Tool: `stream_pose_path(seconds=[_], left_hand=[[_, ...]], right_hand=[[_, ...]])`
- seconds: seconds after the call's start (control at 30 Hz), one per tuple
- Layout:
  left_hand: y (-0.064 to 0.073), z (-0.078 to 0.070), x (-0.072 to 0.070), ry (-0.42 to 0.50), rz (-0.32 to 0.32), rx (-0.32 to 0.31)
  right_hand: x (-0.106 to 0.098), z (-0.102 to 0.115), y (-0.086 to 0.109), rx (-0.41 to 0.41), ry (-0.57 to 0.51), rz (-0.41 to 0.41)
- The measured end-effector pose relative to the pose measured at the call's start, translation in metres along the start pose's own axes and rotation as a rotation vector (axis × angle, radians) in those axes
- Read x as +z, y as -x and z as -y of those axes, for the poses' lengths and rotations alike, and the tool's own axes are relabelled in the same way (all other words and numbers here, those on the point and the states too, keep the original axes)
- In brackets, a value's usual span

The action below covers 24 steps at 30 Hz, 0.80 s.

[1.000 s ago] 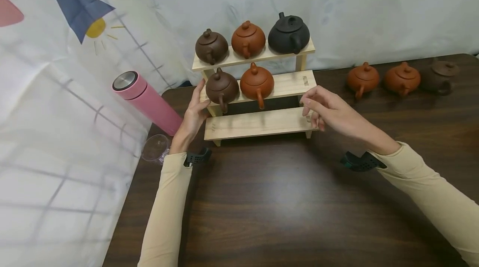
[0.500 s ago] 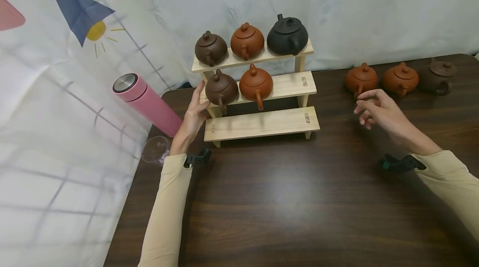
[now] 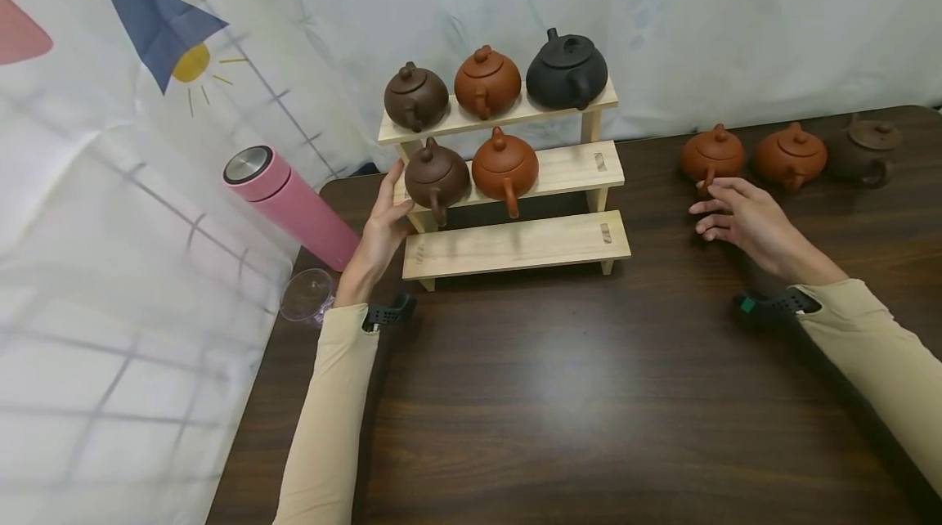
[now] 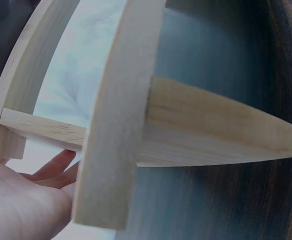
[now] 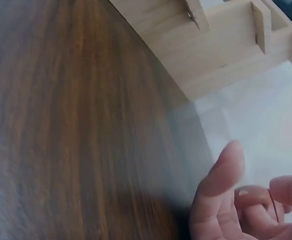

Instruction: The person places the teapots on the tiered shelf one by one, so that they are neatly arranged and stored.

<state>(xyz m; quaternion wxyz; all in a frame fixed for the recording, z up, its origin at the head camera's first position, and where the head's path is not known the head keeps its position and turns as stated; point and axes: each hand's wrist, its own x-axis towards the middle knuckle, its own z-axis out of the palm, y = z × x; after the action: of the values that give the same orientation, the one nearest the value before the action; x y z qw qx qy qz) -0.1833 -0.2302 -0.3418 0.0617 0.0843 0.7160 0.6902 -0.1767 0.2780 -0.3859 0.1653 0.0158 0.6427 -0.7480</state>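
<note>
My left hand (image 3: 383, 229) grips the left end of a three-step wooden rack (image 3: 515, 245), thumb at the middle step. The left wrist view shows fingers behind the rack's side. My right hand (image 3: 752, 224) is at the handle of an orange-brown teapot (image 3: 712, 154) on the table. In the right wrist view, thumb and forefinger stand apart on either side of the teapot handle (image 5: 253, 194). The middle step bears a dark brown teapot (image 3: 437, 172) and an orange-brown teapot (image 3: 505, 162). Up top sit a brown teapot (image 3: 416, 96), a reddish teapot (image 3: 488, 82) and a black teapot (image 3: 567, 71).
Right of the handled teapot stand another orange-brown teapot (image 3: 791, 154) and a dark brown teapot (image 3: 867, 150). A pink flask (image 3: 302, 206) and a clear round dish (image 3: 306, 294) are left of the rack. White printed cloth (image 3: 699, 34) hangs behind the dark wooden table (image 3: 589, 410).
My right hand has moved from the rack's right end rightward to the teapot on the table, its fingers coming to the handle. The left hand stays on the rack.
</note>
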Motion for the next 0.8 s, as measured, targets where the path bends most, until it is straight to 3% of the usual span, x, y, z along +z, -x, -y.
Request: stream_pose_path(seconds=[0.2, 0.5, 0.8], left_hand=[[0.0, 0.0, 0.001, -0.005, 0.0, 0.002], [-0.001, 0.001, -0.001, 0.015, -0.003, 0.0], [0.0, 0.0, 0.001, 0.013, -0.002, 0.009]], right_hand=[[-0.008, -0.002, 0.0, 0.008, -0.07, 0.033], [-0.018, 0.004, -0.001, 0.066, 0.059, 0.019], [-0.015, 0.005, -0.004, 0.031, 0.133, 0.008]])
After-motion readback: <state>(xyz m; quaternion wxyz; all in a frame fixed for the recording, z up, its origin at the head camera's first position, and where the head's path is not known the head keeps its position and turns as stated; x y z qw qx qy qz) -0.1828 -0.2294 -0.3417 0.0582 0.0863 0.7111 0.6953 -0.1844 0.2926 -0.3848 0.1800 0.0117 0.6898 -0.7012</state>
